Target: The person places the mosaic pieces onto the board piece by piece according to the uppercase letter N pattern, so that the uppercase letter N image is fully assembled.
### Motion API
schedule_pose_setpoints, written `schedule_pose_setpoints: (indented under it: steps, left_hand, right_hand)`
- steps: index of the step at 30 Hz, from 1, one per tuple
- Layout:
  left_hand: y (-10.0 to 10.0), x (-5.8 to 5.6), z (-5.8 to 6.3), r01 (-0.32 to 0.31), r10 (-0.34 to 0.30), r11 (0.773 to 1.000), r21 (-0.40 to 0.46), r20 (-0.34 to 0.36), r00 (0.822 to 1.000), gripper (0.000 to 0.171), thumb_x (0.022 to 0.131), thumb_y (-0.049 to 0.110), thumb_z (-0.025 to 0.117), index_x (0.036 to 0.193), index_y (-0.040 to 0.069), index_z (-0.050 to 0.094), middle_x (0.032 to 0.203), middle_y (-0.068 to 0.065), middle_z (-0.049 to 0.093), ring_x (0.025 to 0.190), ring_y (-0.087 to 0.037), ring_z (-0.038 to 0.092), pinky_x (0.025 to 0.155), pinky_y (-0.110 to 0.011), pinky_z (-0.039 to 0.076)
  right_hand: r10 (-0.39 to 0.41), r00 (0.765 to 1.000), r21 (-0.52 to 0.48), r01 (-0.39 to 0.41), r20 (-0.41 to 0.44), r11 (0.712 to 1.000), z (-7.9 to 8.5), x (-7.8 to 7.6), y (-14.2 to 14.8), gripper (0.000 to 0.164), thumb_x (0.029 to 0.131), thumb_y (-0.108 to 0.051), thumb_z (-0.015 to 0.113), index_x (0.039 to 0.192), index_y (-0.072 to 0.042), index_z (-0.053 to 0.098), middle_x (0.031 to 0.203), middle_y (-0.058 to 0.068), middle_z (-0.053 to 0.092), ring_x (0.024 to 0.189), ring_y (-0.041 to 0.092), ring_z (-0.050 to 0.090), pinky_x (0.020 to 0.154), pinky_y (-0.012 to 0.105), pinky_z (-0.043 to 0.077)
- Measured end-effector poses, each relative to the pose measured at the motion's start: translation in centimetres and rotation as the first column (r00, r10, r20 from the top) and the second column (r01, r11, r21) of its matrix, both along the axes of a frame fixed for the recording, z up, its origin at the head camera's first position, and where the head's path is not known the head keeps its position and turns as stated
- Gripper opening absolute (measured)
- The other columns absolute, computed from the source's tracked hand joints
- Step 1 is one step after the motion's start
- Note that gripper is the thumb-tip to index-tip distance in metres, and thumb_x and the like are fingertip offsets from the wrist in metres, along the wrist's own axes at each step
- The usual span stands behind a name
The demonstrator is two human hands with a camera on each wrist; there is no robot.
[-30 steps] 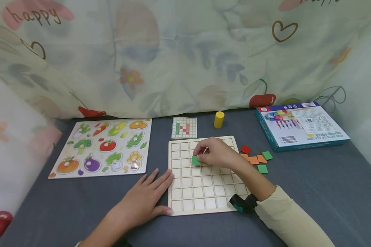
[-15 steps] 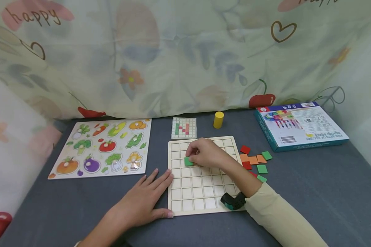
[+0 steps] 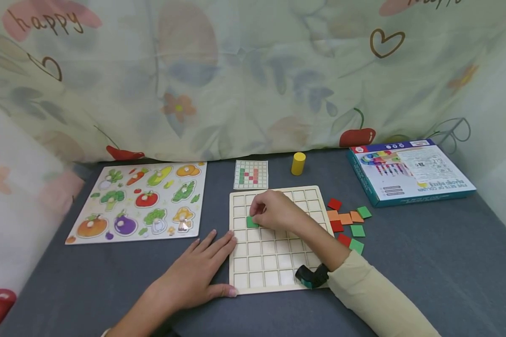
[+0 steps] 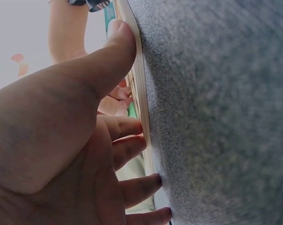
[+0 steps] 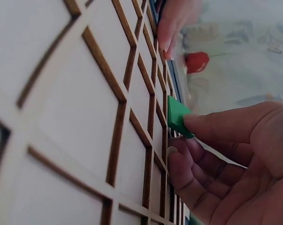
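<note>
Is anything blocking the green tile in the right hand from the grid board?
Nothing visible; the right hand holds the green tile over the grid board, and the left hand rests at its left edge.

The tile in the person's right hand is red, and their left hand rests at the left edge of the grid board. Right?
No: the tile in the right hand is green, as the right wrist view shows. The left hand does rest at the left edge of the grid board.

- Soft light is filling the head view, gleaming on the board [image 3: 270,262].
- Left wrist view: grey cloth [image 4: 235,122] is looking blurred.
- Right wrist view: curtain [image 5: 244,70] is appearing unfocused.
</note>
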State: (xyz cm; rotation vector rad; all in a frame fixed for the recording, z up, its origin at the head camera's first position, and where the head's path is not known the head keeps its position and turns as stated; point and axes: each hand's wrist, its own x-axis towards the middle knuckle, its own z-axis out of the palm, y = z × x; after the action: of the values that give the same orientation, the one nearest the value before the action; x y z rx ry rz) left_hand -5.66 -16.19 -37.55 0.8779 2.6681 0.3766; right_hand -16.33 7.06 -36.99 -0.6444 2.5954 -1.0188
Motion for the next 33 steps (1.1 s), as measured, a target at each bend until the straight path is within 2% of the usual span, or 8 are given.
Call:
schedule_pose_setpoints:
  steps: [10,17,19,23,33]
  left_hand:
    - [0.0,0.0,-0.1,0.009,-0.009,1.0,-0.007,-0.015,1.0,0.095,0.088,0.071,0.054,0.159,0.013,0.03,0.164,-0.004,0.026,0.148,-0.04,0.02,0.109,-0.066,0.026]
    - [0.0,0.0,0.0,0.009,-0.009,1.0,-0.006,-0.018,1.0,0.094,0.089,0.069,0.055,0.159,0.013,0.03,0.164,-0.004,0.026,0.148,-0.041,0.021,0.109,-0.066,0.027]
    - [0.0,0.0,-0.1,0.007,-0.008,1.0,-0.008,-0.017,1.0,0.094,0.089,0.07,0.055,0.159,0.013,0.03,0.164,-0.004,0.025,0.148,-0.04,0.021,0.109,-0.066,0.026]
    - [0.0,0.0,-0.1,0.005,-0.005,1.0,-0.011,-0.006,1.0,0.094,0.089,0.071,0.054,0.16,0.014,0.029,0.164,-0.003,0.025,0.148,-0.04,0.02,0.11,-0.066,0.026]
    - [-0.2,0.0,-0.1,0.004,-0.004,1.0,0.0,-0.001,1.0,0.095,0.088,0.072,0.053,0.16,0.015,0.029,0.165,-0.003,0.025,0.149,-0.04,0.019,0.11,-0.066,0.025]
  right_hand:
    - [0.002,0.997,0.093,0.005,-0.077,0.996,-0.1,0.9,-0.3,0.009,0.086,-0.004,0.075,0.091,-0.01,0.074,0.078,-0.001,0.059,0.075,0.017,0.053,0.069,0.033,0.045]
    - [0.107,0.98,0.219,-0.069,-0.165,0.973,0.1,2.3,0.0,0.028,0.086,-0.004,0.075,0.113,-0.009,0.078,0.093,0.001,0.063,0.074,0.014,0.051,0.068,0.031,0.045]
    - [0.125,0.975,0.217,-0.083,-0.187,0.973,0.2,2.8,0.2,0.029,0.086,-0.004,0.075,0.115,-0.01,0.078,0.095,0.002,0.063,0.074,0.014,0.052,0.066,0.03,0.045]
    - [0.145,0.965,0.187,-0.105,-0.218,0.977,0.2,3.8,0.8,0.023,0.087,-0.003,0.074,0.108,-0.009,0.079,0.095,0.002,0.064,0.081,0.015,0.055,0.071,0.032,0.047]
    - [0.141,0.964,0.131,-0.114,-0.226,0.985,0.2,5.2,2.4,0.017,0.089,-0.005,0.073,0.105,-0.007,0.078,0.1,0.0,0.069,0.094,0.016,0.063,0.084,0.036,0.052]
